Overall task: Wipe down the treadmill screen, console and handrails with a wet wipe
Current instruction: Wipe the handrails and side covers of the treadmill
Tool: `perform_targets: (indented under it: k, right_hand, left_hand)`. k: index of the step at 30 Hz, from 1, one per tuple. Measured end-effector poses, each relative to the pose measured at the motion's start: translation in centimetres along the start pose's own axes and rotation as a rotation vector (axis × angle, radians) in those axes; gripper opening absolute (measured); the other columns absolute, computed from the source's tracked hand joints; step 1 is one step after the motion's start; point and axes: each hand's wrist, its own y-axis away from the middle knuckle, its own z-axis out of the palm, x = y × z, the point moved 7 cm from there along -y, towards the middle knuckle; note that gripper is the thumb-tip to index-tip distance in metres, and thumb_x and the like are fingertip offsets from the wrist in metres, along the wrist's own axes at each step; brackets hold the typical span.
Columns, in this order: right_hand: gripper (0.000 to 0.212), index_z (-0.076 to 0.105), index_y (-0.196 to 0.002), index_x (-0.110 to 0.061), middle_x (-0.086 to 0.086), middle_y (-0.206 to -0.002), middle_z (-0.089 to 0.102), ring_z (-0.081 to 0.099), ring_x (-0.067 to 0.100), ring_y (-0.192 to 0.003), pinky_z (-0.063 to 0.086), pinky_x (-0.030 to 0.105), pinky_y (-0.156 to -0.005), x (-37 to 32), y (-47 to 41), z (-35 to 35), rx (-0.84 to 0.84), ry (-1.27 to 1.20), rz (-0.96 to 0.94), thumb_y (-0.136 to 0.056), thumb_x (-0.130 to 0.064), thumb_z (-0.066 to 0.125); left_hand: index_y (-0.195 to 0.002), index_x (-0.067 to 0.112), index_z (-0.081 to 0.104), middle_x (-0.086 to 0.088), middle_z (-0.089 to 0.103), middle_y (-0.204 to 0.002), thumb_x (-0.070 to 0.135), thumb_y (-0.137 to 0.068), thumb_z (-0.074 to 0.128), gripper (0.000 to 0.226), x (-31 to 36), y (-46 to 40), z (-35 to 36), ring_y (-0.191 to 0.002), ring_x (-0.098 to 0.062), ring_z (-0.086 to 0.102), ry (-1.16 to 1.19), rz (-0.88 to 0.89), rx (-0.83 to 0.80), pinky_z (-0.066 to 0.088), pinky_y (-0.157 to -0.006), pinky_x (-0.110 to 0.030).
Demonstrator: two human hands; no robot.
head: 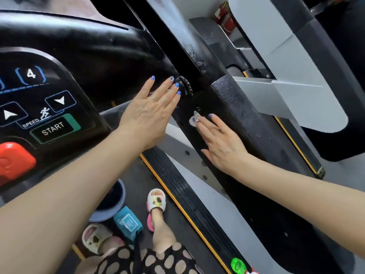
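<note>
The person stands on the treadmill deck, both arms reached out toward the right-hand black handrail [227, 119].

Left hand [150, 113]: fingers straight and held together, nothing in its grip, hovering at the junction of the console [83, 56] and the handrail. Whether the fingertips touch the surface cannot be told.

Right hand [221, 141]: laid flat on the inner face of the handrail, fingers extended. A small white wet wipe [193, 120] is pressed against the rail under the fingertips; only a crumpled corner shows beyond them. The grip is not closed round it; the fingers are flat on top.

Console panel, at left: START button [54, 129], speed arrows, a button marked 4, and a red stop key [13, 163] at the lower edge.

On the belt near the feet: a blue pack of wet wipes [127, 222], lying just beside a grey-blue basin [110, 202]. The person wears white slippers [156, 202]; the pack lies between the two feet.

A black side rail with a yellow edge [177, 194] runs alongside the belt.
</note>
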Motion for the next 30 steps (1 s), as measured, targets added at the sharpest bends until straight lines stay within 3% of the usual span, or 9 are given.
perform_targets:
  k: [3, 5, 9, 13, 15, 18, 22, 25, 30]
  right_hand:
    - [0.074, 0.019, -0.156, 0.003, 0.014, -0.165, 0.018, 0.014, 0.026, -0.154, -0.014, 0.05, -0.122, 5.5, 3.8, -2.2, 0.174, -0.085, 0.248, -0.101, -0.047, 0.019]
    - [0.075, 0.014, -0.157, 0.002, 0.014, -0.166, 0.014, 0.014, 0.026, -0.154, -0.009, 0.051, -0.123, 6.7, 5.8, -1.5, 0.148, -0.109, 0.292, -0.101, -0.046, 0.017]
    - [0.074, 0.019, -0.156, 0.003, 0.016, -0.166, 0.012, 0.009, 0.03, -0.155, -0.02, 0.053, -0.119, 1.2, 4.6, 0.5, 0.054, -0.158, 0.162, -0.103, -0.048, 0.028]
    - [0.069, 0.004, -0.155, 0.0, 0.018, -0.166, -0.008, -0.012, 0.034, -0.153, -0.03, 0.052, -0.112, -5.1, 1.9, 3.8, -0.161, -0.145, -0.042, -0.107, -0.047, 0.02]
    - [0.069, 0.008, -0.155, 0.001, 0.017, -0.167, -0.001, -0.005, 0.033, -0.154, -0.028, 0.052, -0.114, -3.2, 2.7, 3.0, -0.092, -0.163, 0.044, -0.106, -0.046, 0.023]
    - [0.07, 0.028, -0.154, 0.002, 0.015, -0.164, 0.024, 0.021, 0.028, -0.153, -0.006, 0.051, -0.124, 1.8, 6.9, 0.3, 0.152, -0.324, 0.298, -0.101, -0.043, 0.036]
    - [0.068, 0.03, -0.156, -0.006, 0.009, -0.167, 0.017, 0.018, 0.022, -0.154, 0.011, 0.057, -0.123, 3.8, 11.7, 0.4, 0.18, -0.521, 0.36, -0.101, -0.047, 0.032]
    - [0.069, 0.032, -0.156, -0.011, 0.006, -0.167, 0.015, 0.015, 0.019, -0.154, 0.012, 0.058, -0.123, 4.0, 11.9, 0.9, 0.161, -0.679, 0.388, -0.1, -0.051, 0.031]
    - [0.074, 0.025, -0.158, -0.012, 0.005, -0.168, 0.012, 0.011, 0.017, -0.154, 0.002, 0.053, -0.124, 8.0, 5.8, 1.6, 0.183, -0.924, 0.36, -0.098, -0.054, 0.018]
  left_hand:
    - [-0.159, 0.009, -0.002, -0.009, -0.007, -0.168, 0.03, -0.104, 0.022, 0.063, -0.1, -0.1, 0.1, -0.154, -0.026, -0.014, 0.026, -0.012, 0.005, -0.007, -0.123, -0.053]
    - [-0.159, 0.01, -0.002, -0.008, -0.008, -0.168, 0.031, -0.104, 0.022, 0.064, -0.1, -0.2, 0.1, -0.154, -0.026, -0.014, 0.032, -0.014, 0.004, -0.006, -0.123, -0.053]
    - [-0.159, 0.011, -0.003, -0.008, -0.009, -0.168, 0.032, -0.102, 0.021, 0.065, 0.0, -0.2, 0.0, -0.153, -0.025, -0.015, 0.05, -0.002, 0.008, -0.007, -0.123, -0.052]
    - [-0.159, 0.01, -0.001, -0.007, -0.005, -0.168, 0.031, -0.099, 0.02, 0.067, 0.1, 0.1, 0.1, -0.154, -0.025, -0.011, 0.062, 0.026, 0.032, -0.005, -0.123, -0.052]
    - [-0.159, 0.011, 0.001, -0.006, -0.004, -0.168, 0.031, -0.1, 0.023, 0.067, 0.1, 0.1, 0.0, -0.154, -0.024, -0.011, 0.067, 0.033, 0.041, -0.006, -0.123, -0.052]
    - [-0.159, 0.012, 0.006, -0.005, 0.002, -0.168, 0.027, -0.101, 0.036, 0.068, 0.2, -0.2, -0.9, -0.155, -0.022, -0.007, 0.18, 0.016, 0.097, -0.006, -0.123, -0.052]
    - [-0.159, 0.011, 0.012, -0.005, 0.006, -0.168, 0.011, -0.093, 0.053, 0.078, 2.0, -1.1, -3.0, -0.155, -0.022, 0.001, 0.317, 0.032, 0.174, 0.002, -0.123, -0.051]
    - [-0.16, 0.014, 0.006, -0.002, 0.0, -0.168, 0.006, -0.09, 0.046, 0.081, 3.7, -2.7, -4.8, -0.155, -0.019, 0.0, 0.366, 0.044, 0.196, 0.002, -0.124, -0.049]
    - [-0.159, 0.018, -0.009, 0.002, -0.015, -0.167, 0.002, -0.087, 0.044, 0.09, 5.2, -4.9, -3.9, -0.154, -0.015, -0.01, 0.398, -0.006, 0.06, -0.004, -0.124, -0.046]
